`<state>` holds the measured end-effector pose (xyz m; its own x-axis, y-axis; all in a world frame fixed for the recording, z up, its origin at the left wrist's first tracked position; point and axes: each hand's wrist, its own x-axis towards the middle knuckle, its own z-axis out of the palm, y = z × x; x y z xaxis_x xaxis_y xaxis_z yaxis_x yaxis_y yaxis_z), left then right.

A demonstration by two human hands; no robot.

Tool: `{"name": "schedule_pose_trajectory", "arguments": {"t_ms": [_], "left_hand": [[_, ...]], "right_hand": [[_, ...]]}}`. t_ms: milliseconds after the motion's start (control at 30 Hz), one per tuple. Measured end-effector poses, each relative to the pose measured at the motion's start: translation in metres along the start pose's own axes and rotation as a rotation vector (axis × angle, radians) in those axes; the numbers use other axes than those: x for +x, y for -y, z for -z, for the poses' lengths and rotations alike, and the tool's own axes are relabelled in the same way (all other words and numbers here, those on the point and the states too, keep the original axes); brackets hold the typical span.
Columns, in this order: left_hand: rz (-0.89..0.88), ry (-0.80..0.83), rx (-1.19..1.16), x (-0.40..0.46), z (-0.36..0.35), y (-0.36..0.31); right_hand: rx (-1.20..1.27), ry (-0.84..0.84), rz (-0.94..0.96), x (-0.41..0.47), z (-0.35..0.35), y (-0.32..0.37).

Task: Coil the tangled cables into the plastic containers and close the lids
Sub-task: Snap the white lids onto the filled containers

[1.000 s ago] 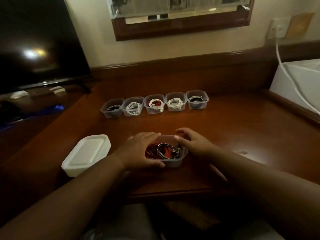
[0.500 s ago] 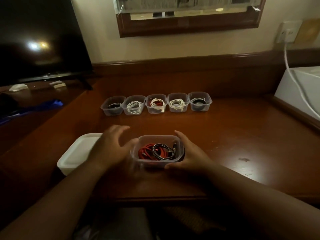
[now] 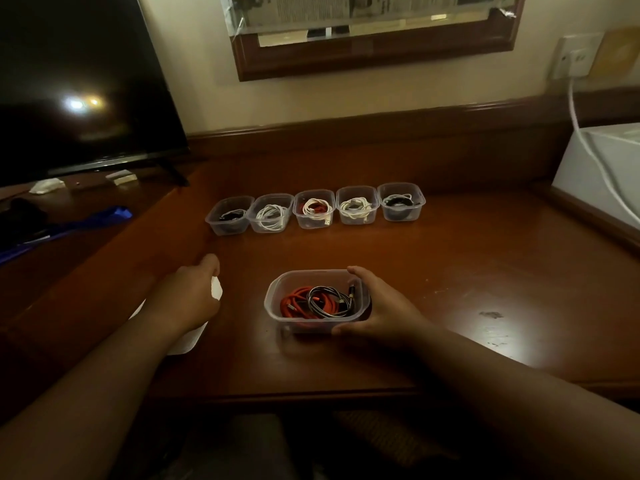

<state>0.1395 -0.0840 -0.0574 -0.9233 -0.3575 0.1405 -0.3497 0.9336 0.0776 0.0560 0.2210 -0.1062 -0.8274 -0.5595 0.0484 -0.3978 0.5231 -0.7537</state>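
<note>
five containers [image 3: 314, 210] in a row behind near container [image 3: 316, 301], lids [image 3: 187, 336] to its left

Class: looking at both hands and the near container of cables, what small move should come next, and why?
Probably lift the white plastic lid with the left hand resting on it: the clear plastic container, steadied by the right hand, holds coiled red and black cables and stands uncovered.

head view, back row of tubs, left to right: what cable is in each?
Black cable tub → white cable tub → red-and-white cable tub → white cable tub → black cable tub.
</note>
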Motion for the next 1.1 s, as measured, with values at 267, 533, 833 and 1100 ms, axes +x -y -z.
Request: {"name": "schedule_pose_trajectory", "arguments": {"t_ms": [267, 533, 833, 1100], "left_hand": [[-0.004, 0.002, 0.027, 0.006, 0.001, -0.002], [-0.052, -0.075, -0.116, -0.003, 0.014, -0.024], [-0.565, -0.111, -0.331, -0.041, -0.009, -0.087], [-0.724, -0.008, -0.330, -0.037, -0.021, -0.099]], "right_hand": [[-0.016, -0.007, -0.007, -0.002, 0.000, -0.001], [-0.027, 0.002, -0.009, 0.000, -0.001, 0.000], [0.072, 0.014, -0.030, 0.001, -0.001, -0.004], [0.069, 0.011, 0.002, 0.002, -0.001, -0.006]]}}
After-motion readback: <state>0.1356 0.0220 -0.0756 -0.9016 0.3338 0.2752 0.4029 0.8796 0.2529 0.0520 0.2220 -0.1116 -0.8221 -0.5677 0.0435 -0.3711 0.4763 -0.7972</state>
